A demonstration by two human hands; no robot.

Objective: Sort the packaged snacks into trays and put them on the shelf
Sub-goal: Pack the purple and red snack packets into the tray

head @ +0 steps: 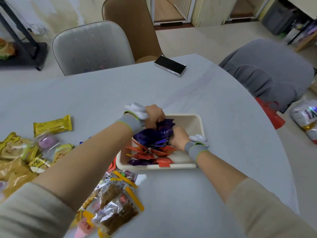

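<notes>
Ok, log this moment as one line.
both hands: left hand, right hand gripping purple packets | over tray | shelf step: not done

black phone [169, 65] near table [223, 117] far edge, two chairs [92, 47] behind

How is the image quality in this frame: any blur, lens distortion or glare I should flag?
Head view: strong wide-angle bending, the table edge curving hard on the right; motion blur on the yellow packets at far left and some on the purple packets gripped by the left hand and right hand; lighting soft and even, shadows faint; mild glare on the phone screen.
</notes>
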